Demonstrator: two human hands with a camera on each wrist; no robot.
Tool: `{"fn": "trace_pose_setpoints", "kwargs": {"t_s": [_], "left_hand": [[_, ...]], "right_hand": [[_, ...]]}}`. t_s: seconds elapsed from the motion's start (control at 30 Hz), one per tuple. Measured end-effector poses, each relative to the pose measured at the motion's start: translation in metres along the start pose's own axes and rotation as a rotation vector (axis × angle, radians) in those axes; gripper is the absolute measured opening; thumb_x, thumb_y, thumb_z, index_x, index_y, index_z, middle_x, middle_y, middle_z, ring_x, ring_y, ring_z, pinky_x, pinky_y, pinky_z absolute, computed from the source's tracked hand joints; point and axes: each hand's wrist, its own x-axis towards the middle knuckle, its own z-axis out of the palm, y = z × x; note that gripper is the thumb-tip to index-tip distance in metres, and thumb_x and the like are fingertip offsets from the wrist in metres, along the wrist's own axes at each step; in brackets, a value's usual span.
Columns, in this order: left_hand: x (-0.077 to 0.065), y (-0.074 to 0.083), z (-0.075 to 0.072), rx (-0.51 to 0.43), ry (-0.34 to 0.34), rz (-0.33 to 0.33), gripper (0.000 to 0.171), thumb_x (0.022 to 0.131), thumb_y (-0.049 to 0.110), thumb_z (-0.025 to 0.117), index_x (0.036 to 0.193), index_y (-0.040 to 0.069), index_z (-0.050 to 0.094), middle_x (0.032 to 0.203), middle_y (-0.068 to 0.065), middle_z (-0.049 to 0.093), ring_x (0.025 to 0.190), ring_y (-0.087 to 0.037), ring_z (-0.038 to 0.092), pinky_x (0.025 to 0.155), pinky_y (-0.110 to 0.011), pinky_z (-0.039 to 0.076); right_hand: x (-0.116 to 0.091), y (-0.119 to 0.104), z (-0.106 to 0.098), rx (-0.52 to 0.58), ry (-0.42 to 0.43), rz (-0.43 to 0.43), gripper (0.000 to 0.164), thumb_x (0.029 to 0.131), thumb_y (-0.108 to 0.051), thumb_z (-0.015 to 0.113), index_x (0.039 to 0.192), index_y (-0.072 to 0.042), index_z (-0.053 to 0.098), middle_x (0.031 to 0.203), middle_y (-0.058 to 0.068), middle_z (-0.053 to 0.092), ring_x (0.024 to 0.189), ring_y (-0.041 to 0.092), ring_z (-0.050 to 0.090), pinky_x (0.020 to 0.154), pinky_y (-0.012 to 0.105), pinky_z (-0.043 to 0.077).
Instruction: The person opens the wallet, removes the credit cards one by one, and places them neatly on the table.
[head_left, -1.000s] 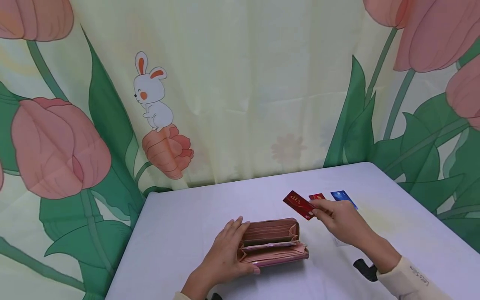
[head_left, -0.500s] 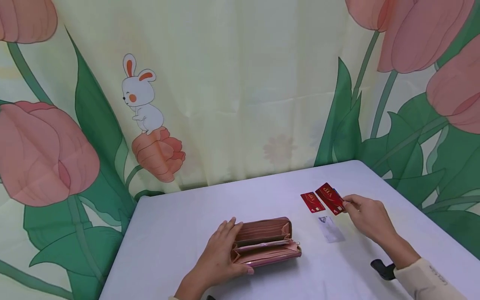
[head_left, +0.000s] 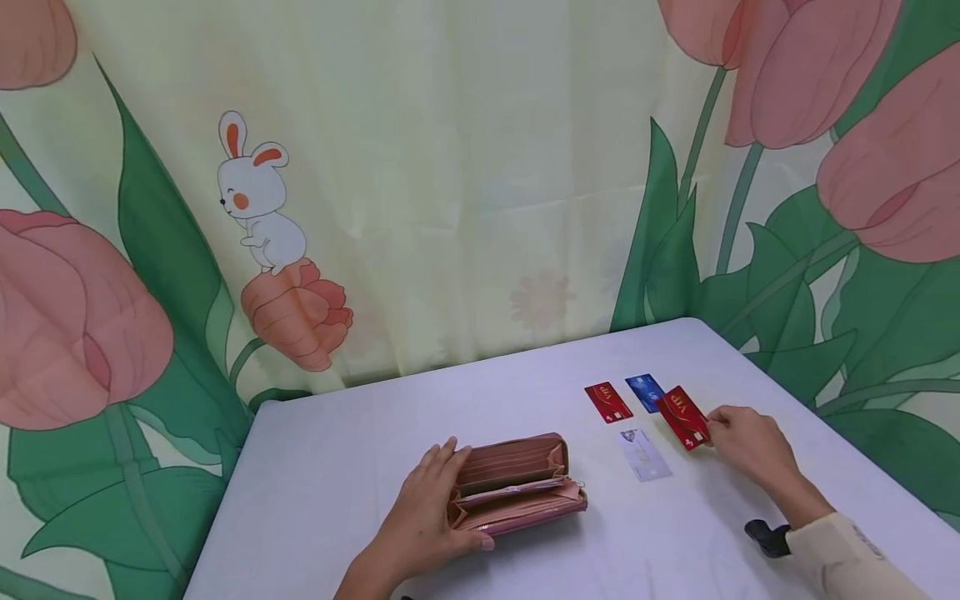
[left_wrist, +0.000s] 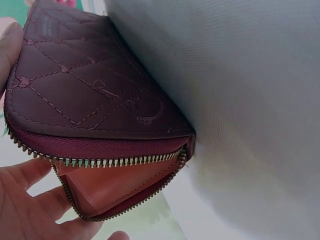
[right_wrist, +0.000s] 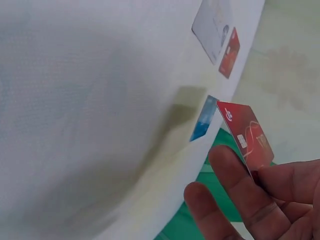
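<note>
The back of the scene is filled by a curtain (head_left: 465,167), printed with large pink tulips, green leaves and, at the left, a white rabbit set above a carrot. The near part is taken up by the table (head_left: 337,467), which is covered in white. At the near right, the right forearm is clothed in a cream sleeve (head_left: 843,554), beside which a black object (head_left: 767,538) is seen.

Near the middle of the table, the wallet (head_left: 513,464) is set with its zip (left_wrist: 115,162) undone; pink slots and compartments are shown inside, and dark quilted leather is seen outside. Its left end is gripped by the left hand (head_left: 423,517), with the fingers laid at the far side and the thumb placed at the near edge.

To the right, the red card (head_left: 682,417) is pinched between thumb and finger of the right hand (head_left: 753,446) and is held above the table. By its far left corner the blue card (head_left: 643,392) is partly covered in the head view. To the left of the blue card, a second red card (head_left: 608,402) is laid flat. Nearer than these two, to the right of the wallet, the white card (head_left: 645,455) is laid.
</note>
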Motion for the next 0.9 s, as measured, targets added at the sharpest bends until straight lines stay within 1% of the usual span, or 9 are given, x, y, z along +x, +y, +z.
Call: {"fn": "trace_pose_setpoints", "kwargs": {"t_s": [0.1,0.27,0.43,0.63,0.9], "left_hand": [[0.0000,-0.0009,0.0000,0.000,0.006,0.006,0.116,0.071,0.063,0.089,0.162,0.018,0.034,0.170,-0.013,0.028,0.156,-0.044,0.023,0.121,-0.066,0.025],[-0.0001,-0.0020,0.0015,0.009,0.019,0.024,0.115,0.071,0.063,0.090,0.161,0.016,0.036,0.169,-0.016,0.030,0.154,-0.046,0.025,0.120,-0.066,0.026],[-0.0006,-0.0016,0.0011,0.005,0.025,0.020,0.115,0.070,0.060,0.091,0.161,0.017,0.036,0.169,-0.015,0.031,0.154,-0.046,0.026,0.120,-0.067,0.027],[-0.0010,-0.0008,0.0002,0.009,0.022,0.022,0.115,0.071,0.062,0.090,0.161,0.015,0.036,0.169,-0.016,0.030,0.154,-0.047,0.026,0.120,-0.067,0.026],[-0.0004,-0.0019,0.0006,-0.001,0.017,0.007,0.116,0.070,0.063,0.090,0.162,0.016,0.035,0.169,-0.014,0.029,0.155,-0.044,0.024,0.121,-0.066,0.025]], "right_hand": [[0.0020,0.0054,0.0024,-0.001,-0.028,0.016,0.033,0.098,-0.009,0.057,0.117,0.016,0.064,0.111,0.035,0.066,0.092,0.039,0.058,0.065,0.039,0.053],[0.0034,0.0105,0.0062,-0.032,-0.070,0.035,0.032,0.096,-0.009,0.059,0.115,0.016,0.066,0.113,0.036,0.064,0.096,0.044,0.059,0.073,0.050,0.056],[0.0029,0.0113,0.0088,-0.052,-0.101,0.050,0.031,0.095,-0.009,0.060,0.113,0.016,0.066,0.113,0.036,0.065,0.095,0.043,0.061,0.076,0.053,0.055],[0.0006,0.0081,0.0088,-0.087,-0.121,0.070,0.029,0.093,-0.008,0.062,0.108,0.015,0.068,0.106,0.033,0.067,0.091,0.041,0.061,0.074,0.052,0.055],[0.0019,0.0056,0.0103,-0.115,-0.153,0.106,0.032,0.091,-0.012,0.068,0.107,0.016,0.067,0.095,0.027,0.068,0.086,0.038,0.061,0.068,0.047,0.053]]}}
